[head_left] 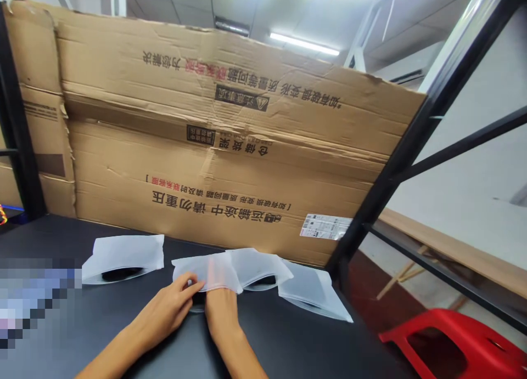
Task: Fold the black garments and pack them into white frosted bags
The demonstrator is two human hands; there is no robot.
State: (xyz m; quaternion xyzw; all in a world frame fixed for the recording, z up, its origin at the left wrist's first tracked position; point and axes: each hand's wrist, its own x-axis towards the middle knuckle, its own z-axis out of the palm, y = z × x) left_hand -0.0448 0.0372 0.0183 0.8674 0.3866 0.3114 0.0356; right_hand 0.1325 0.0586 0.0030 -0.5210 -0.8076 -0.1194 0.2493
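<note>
A printed cardboard sheet (135, 154) stood upright beside a black metal post (405, 148), a red plastic chair (477, 335) and wooden-topped table (448, 244) lying farther right.

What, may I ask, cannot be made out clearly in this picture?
- Right hand: head view, fingers veiled by the translucent white pouch over them.
- Inside of the leftmost translucent white pouch: head view, lost in its dark opening.
- Small print on the white rectangular label: head view, too small to read.
- Red plastic chair: head view, cut off by the right and bottom edges.
</note>
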